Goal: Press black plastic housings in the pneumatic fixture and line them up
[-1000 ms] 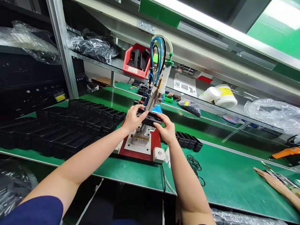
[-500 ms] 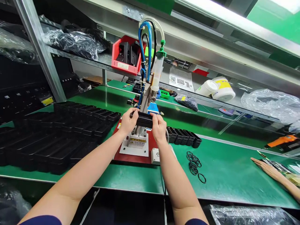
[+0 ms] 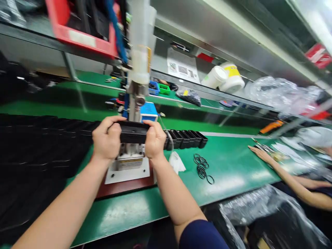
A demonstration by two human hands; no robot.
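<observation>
1. I see the left hand (image 3: 107, 140) closed on the left end of a long black case (image 3: 133, 132).
2. The right hand (image 3: 155, 140) grips its right end.
3. The case is on the near side of a metal post (image 3: 132, 110).
4. To the right, black rings (image 3: 201, 171) lie on the green worktop (image 3: 230, 169).
5. Farther right, a co-worker's hand (image 3: 261, 154) rests there too.

Along the shelf (image 3: 26, 36), left to right from here: red bin (image 3: 103, 45), printed sheet (image 3: 182, 65), two white tubs (image 3: 215, 77), crumpled clear plastic (image 3: 275, 93). Lower, blue tray (image 3: 154, 90) beside green tray (image 3: 164, 90).
</observation>
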